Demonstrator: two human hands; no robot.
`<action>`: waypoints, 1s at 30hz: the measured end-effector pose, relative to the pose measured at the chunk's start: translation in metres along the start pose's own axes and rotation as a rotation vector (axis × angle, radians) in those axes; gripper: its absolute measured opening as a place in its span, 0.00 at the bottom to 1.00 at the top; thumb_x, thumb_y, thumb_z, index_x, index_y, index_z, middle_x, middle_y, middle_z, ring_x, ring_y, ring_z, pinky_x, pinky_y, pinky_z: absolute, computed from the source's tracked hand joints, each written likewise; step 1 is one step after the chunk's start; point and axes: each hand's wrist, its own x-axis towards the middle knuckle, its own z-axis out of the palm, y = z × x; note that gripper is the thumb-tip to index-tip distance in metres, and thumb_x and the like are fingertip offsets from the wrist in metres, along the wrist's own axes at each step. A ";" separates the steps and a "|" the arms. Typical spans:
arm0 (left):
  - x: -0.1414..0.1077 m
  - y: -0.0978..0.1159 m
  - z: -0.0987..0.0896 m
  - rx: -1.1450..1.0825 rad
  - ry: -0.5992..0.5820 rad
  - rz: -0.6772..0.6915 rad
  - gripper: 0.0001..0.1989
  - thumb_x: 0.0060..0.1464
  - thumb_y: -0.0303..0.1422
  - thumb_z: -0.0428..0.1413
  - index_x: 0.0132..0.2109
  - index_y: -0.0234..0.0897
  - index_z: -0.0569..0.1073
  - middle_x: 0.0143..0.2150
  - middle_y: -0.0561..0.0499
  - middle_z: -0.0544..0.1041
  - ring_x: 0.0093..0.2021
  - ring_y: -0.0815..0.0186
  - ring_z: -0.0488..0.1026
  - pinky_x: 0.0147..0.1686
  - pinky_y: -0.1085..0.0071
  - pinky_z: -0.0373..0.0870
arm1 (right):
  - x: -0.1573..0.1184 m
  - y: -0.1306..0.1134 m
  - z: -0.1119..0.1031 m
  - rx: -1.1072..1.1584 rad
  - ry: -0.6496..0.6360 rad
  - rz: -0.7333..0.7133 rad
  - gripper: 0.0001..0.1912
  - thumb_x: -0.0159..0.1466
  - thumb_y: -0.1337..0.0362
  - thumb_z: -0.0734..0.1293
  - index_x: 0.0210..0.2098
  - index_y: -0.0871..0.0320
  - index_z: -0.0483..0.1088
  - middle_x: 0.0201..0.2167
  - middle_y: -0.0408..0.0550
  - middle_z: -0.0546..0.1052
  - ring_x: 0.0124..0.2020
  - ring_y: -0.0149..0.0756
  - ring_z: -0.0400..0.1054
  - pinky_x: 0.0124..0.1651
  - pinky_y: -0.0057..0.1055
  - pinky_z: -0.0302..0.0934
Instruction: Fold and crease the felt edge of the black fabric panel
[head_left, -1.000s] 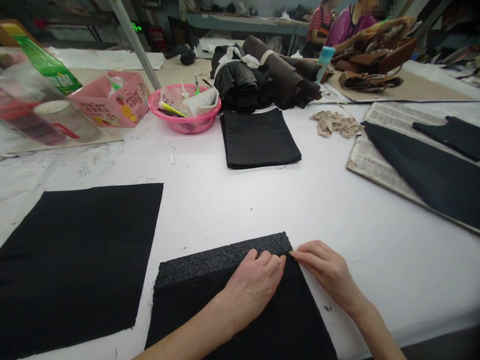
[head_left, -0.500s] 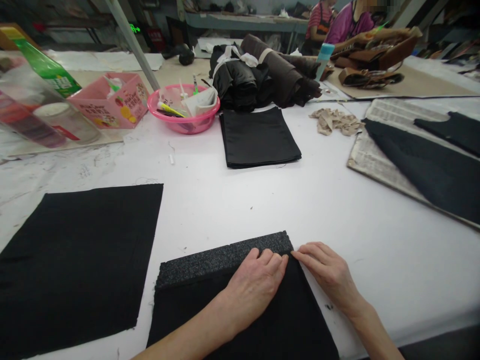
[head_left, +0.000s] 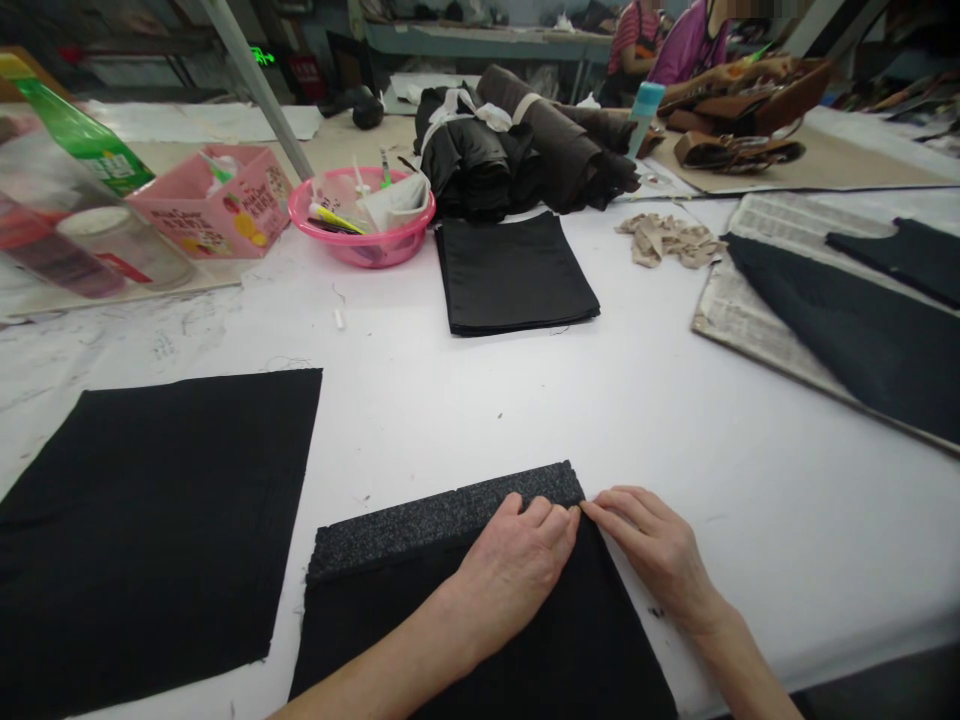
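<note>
A black cloth piece (head_left: 480,660) lies flat at the table's front, with a speckled dark grey strip (head_left: 442,520) along its far edge. My left hand (head_left: 517,560) rests on the cloth, its fingers bent and pressed together on the fold at the strip's near edge, close to the right corner. My right hand (head_left: 652,540) pinches the cloth's edge at that corner, its fingertips almost touching those of my left hand. The fingertips partly hide the cloth between them.
Another black cloth (head_left: 165,520) lies at the left. Farther back are a black cloth stack (head_left: 517,275), a pink basket (head_left: 367,245), a pink box (head_left: 225,205), dark rolls (head_left: 540,140), beige scraps (head_left: 667,240) and a board (head_left: 709,310) with dark pieces. People sit behind.
The whole view has shifted very slightly. Both hands keep nearly the same place at the cloth's right corner.
</note>
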 end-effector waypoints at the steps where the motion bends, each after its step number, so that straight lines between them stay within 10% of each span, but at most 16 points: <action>1: 0.000 0.000 0.000 0.000 -0.004 0.000 0.19 0.67 0.26 0.42 0.62 0.28 0.60 0.43 0.47 0.68 0.41 0.62 0.63 0.38 0.63 0.62 | 0.000 0.001 0.000 0.033 0.013 0.028 0.16 0.69 0.73 0.62 0.54 0.53 0.69 0.44 0.48 0.72 0.46 0.38 0.66 0.49 0.38 0.65; 8: -0.001 0.000 0.002 -0.004 0.003 0.001 0.20 0.67 0.26 0.42 0.63 0.28 0.58 0.44 0.47 0.68 0.41 0.62 0.64 0.39 0.62 0.62 | 0.002 0.004 -0.002 0.227 0.043 0.177 0.13 0.69 0.69 0.63 0.51 0.51 0.71 0.43 0.47 0.72 0.44 0.37 0.68 0.46 0.35 0.68; 30: 0.006 0.002 -0.004 -0.006 -0.038 -0.031 0.18 0.66 0.27 0.44 0.61 0.30 0.60 0.43 0.47 0.67 0.41 0.62 0.64 0.38 0.63 0.63 | -0.002 -0.002 -0.005 0.038 -0.031 0.033 0.19 0.70 0.73 0.59 0.57 0.52 0.66 0.46 0.50 0.72 0.50 0.40 0.65 0.52 0.39 0.66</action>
